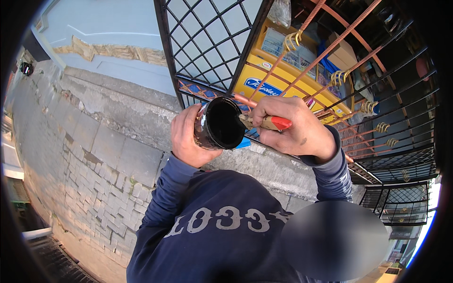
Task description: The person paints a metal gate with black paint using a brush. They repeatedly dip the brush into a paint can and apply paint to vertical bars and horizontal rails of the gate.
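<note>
My left hand (188, 137) is wrapped around the side of a paint can (202, 126), its round mouth turned up toward me and dark inside with black paint. In my right hand (293, 126) is a paintbrush (272, 123) with a wooden handle and a red end. The brush's head reaches over the can's right rim, and its bristles are hidden against the black. Just beyond both hands stands a metal fence (306, 70), with some bars copper-coloured, others black, and gold curled ornaments on them.
A black lattice gate panel (210, 42) rises ahead. Behind the bars sits a yellow chest freezer (292, 78) with a cardboard box (341, 53) nearby. Grey paving (113, 184) and a concrete ledge (141, 115) stretch to the left, beside a pale blue wall (113, 23).
</note>
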Tool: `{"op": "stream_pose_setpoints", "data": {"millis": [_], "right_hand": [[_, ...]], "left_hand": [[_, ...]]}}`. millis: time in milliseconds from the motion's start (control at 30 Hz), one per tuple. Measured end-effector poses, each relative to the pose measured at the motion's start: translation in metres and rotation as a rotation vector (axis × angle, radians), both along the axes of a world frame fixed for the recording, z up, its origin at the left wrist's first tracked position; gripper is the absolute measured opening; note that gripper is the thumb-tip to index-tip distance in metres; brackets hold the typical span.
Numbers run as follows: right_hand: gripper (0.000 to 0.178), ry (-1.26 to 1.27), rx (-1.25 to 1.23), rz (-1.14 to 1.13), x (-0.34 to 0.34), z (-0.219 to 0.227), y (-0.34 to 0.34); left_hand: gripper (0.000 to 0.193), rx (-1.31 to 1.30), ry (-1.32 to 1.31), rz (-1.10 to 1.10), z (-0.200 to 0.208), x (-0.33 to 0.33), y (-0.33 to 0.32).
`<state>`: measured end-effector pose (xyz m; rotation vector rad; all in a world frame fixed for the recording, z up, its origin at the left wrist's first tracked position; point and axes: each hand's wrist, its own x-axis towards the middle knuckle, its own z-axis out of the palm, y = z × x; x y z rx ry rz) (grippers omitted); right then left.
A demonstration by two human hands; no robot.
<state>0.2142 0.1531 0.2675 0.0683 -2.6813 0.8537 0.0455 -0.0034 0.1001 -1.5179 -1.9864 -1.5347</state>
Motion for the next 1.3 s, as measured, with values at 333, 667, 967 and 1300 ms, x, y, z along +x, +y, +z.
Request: {"op": "stream_pose_setpoints", "data": {"millis": [333, 667, 967, 1300], "right_hand": [[0.017, 0.025, -0.044, 0.011, -0.003, 0.0, -0.002], [0.017, -0.07, -0.028, -0.229, 0.003, 0.012, 0.001], [0.019, -0.027, -0.06, -0.398, 0.014, 0.021, 0.013], [0.012, -0.108, -0.143, 0.073, 0.025, 0.017, 0.025]], "left_hand": [[0.1, -0.011, 0.029, -0.008, -0.001, 0.0, 0.0], [0.1, 0.011, 0.064, -0.036, 0.001, -0.004, 0.014], [0.102, 0.018, 0.096, -0.055, 0.003, -0.008, 0.021], [0.102, 0.012, 0.085, -0.103, 0.009, -0.005, 0.023]]}}
